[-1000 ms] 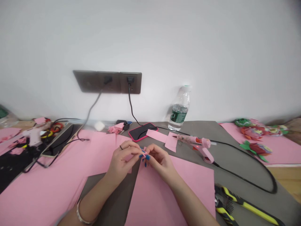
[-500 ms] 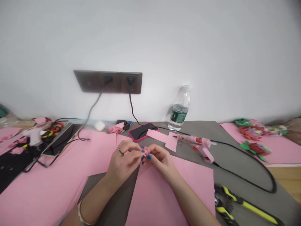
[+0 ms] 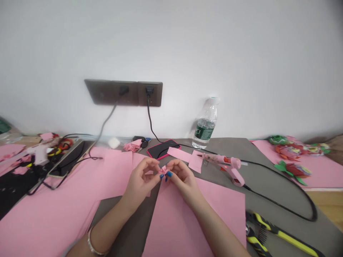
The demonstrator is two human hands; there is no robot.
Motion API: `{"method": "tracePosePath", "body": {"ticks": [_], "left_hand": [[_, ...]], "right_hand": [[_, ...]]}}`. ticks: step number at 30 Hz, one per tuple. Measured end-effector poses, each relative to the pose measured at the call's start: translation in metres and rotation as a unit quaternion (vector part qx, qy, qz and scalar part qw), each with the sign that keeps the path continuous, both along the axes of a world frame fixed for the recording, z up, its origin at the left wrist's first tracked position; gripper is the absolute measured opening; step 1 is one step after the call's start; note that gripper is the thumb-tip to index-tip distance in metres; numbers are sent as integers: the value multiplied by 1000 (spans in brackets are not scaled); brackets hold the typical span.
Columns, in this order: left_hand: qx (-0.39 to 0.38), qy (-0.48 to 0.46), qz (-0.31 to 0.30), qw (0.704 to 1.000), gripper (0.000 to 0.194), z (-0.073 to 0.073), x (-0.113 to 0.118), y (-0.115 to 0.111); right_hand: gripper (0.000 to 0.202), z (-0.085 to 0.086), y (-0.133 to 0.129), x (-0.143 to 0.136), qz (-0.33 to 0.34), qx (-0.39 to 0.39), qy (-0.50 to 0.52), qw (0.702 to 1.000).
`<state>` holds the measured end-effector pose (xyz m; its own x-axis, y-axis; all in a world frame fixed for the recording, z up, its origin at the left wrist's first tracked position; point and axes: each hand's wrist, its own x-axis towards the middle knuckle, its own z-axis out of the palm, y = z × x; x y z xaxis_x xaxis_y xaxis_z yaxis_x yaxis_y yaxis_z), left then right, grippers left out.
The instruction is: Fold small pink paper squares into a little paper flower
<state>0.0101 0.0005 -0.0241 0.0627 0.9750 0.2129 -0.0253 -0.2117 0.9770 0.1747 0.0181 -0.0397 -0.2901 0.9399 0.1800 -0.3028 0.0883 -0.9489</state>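
Note:
Between my two hands is a small folded pink paper piece (image 3: 163, 170), its points and creases facing up. My left hand (image 3: 142, 180) pinches its left side between thumb and fingers. From the other side my right hand (image 3: 184, 180) grips it the same way, the blue-nailed thumb against the paper. Both hands are above the left edge of a pink paper sheet (image 3: 203, 214). A pink hot glue gun (image 3: 223, 160) lies to the right of my right hand, beside cut pink paper strips (image 3: 179, 154).
Behind my hands are a pink-edged phone (image 3: 158, 149), a crumpled pink paper flower (image 3: 132, 145) and scissors (image 3: 144, 142). A water bottle (image 3: 205, 128) stands by the wall. Yellow-black pliers (image 3: 284, 233) lie front right, paper flowers (image 3: 291, 151) far right. Larger pink sheets (image 3: 53, 214) cover the left.
My left fingers have lifted and shifted their hold, so the folded pink paper between my hands shows more. The glue gun, bottle and sheets stay where they were.

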Motion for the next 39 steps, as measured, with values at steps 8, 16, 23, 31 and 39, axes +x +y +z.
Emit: {"method": "tracePosePath", "body": {"ticks": [8, 16, 23, 31, 39], "left_hand": [[-33, 62, -6, 997, 9, -1, 0, -1], [3, 111, 2, 994, 9, 5, 0, -2], [3, 236, -37, 971, 12, 13, -1, -2], [39, 311, -52, 948, 20, 12, -6, -3], [63, 308, -101, 944, 29, 11, -9, -3]], "right_hand": [[26, 1, -5, -2, -24, 43, -81, 996], [19, 4, -9, -3, -34, 152, -232, 960], [17, 7, -9, -1, -34, 190, -271, 943], [14, 11, -8, 5, 21, 204, -313, 927], [20, 13, -9, 7, 29, 240, -306, 921]]}}
